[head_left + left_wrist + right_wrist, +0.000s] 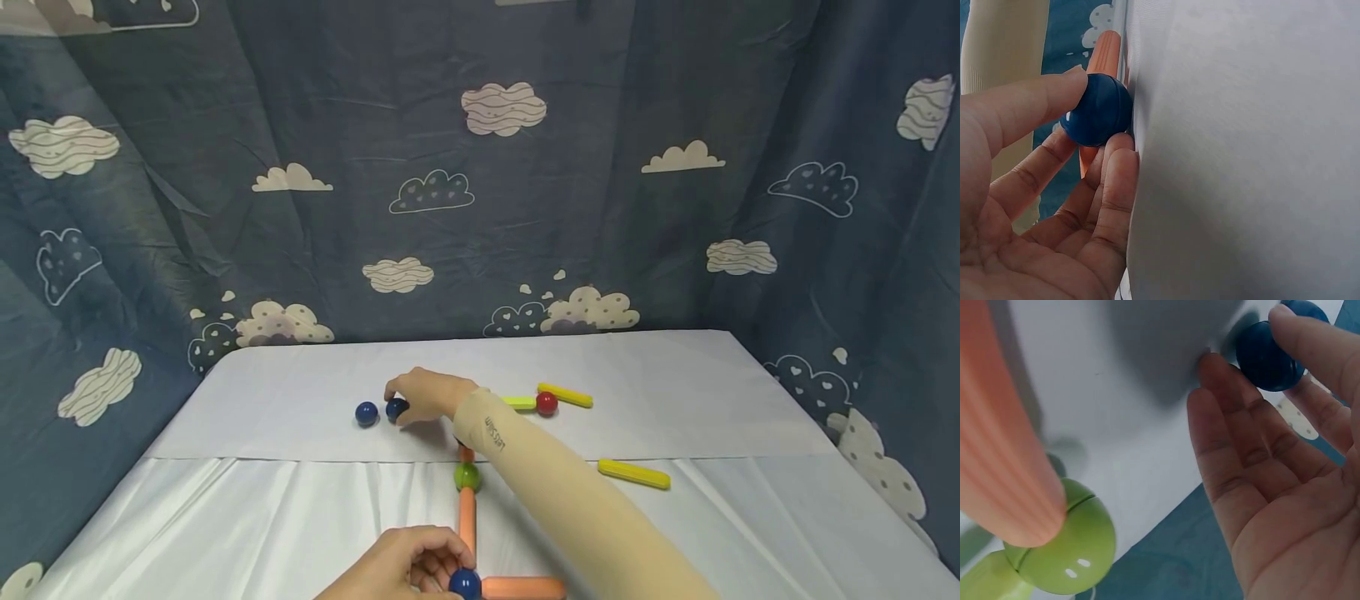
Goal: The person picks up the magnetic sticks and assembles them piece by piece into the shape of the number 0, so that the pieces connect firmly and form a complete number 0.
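Observation:
My left hand (408, 567) sits at the near edge and pinches a dark blue ball (465, 583) (1094, 109) between thumb and fingers. This ball joins two orange sticks, one running away from me (467, 521) and one lying to the right (522, 588). A green ball (467, 477) (1063, 553) caps the far end of the first stick. My right hand (423, 396) reaches across to the left and pinches a second blue ball (396, 408) (1266, 356) on the table between thumb and fingertips. A third blue ball (366, 413) lies just left of it.
A red ball (547, 403) sits with a lime stick (519, 402) and a yellow stick (565, 395) at mid table. Another yellow stick (633, 474) lies to the right. A white cloth (675, 392) covers the table; cloud-patterned blue curtains (480, 208) enclose it.

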Action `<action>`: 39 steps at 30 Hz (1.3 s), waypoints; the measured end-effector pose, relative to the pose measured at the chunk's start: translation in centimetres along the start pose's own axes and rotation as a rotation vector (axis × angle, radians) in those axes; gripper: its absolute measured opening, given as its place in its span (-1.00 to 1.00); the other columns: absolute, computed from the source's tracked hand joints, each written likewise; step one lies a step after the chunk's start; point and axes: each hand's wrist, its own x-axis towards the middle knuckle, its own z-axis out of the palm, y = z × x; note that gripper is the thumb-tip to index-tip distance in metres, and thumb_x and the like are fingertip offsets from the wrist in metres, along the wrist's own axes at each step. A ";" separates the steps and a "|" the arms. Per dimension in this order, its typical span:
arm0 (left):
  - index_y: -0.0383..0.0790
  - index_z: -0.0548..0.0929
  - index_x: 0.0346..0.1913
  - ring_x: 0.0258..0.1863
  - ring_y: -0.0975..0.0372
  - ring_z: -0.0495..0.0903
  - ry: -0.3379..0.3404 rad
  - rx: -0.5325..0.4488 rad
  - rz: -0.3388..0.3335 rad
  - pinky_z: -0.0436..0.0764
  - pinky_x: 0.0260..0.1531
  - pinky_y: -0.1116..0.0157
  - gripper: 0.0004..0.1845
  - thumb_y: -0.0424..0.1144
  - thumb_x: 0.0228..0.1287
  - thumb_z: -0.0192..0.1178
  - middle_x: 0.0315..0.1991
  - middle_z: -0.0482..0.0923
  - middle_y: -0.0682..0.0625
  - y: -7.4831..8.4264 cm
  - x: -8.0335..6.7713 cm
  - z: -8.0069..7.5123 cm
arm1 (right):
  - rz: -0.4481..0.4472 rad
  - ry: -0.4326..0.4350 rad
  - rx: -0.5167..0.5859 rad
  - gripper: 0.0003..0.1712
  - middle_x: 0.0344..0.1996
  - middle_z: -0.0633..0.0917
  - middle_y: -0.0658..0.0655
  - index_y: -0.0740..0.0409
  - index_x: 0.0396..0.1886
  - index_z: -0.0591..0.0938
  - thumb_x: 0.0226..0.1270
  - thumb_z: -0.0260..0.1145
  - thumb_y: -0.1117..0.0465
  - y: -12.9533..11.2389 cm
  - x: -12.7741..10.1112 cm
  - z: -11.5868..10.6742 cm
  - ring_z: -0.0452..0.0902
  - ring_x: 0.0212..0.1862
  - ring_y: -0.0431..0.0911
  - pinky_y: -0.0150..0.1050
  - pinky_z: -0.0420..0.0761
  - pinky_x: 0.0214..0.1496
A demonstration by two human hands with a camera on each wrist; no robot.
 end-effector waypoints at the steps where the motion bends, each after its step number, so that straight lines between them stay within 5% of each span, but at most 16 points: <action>1: -0.27 0.76 0.03 -0.29 0.39 0.59 0.001 0.000 -0.002 0.60 -0.27 0.53 -0.73 -0.37 0.30 0.48 -0.23 0.67 0.06 0.1 0.0 0.0 | -0.003 0.004 -0.004 -0.46 0.32 0.73 0.08 -0.01 0.41 0.63 0.50 0.47 0.07 0.1 0.0 0.1 0.66 0.33 -0.09 -0.17 0.57 0.48; 15: -0.26 0.76 0.01 -0.29 0.38 0.60 -0.004 0.009 0.000 0.60 -0.28 0.52 -0.75 -0.35 0.30 0.48 -0.24 0.68 0.07 -0.1 0.1 -0.1 | -0.038 0.025 0.120 -0.60 -0.10 0.81 0.01 -0.02 0.23 0.70 0.47 0.50 0.08 2.3 -1.3 -0.7 0.63 -0.16 -0.24 -0.31 0.62 0.03; 27: -0.24 0.76 -0.01 -0.29 0.33 0.60 0.015 -0.008 -0.044 0.59 -0.29 0.52 -0.76 -0.39 0.29 0.48 -0.25 0.68 0.03 -0.3 0.1 0.1 | -0.031 0.035 0.228 -0.62 -0.07 0.79 0.02 -0.06 0.22 0.71 0.46 0.51 0.07 4.0 -3.1 -1.5 0.64 -0.10 -0.19 -0.27 0.62 0.06; 39: -0.27 0.76 -0.01 -0.30 0.39 0.60 0.006 -0.008 0.003 0.60 -0.28 0.54 -0.75 -0.38 0.28 0.49 -0.25 0.67 0.04 -0.2 0.1 0.2 | -0.063 0.070 0.242 -0.65 -0.22 0.76 -0.03 -0.05 0.14 0.71 0.43 0.53 0.09 5.2 -6.0 -2.3 0.63 -0.17 -0.17 -0.26 0.63 0.02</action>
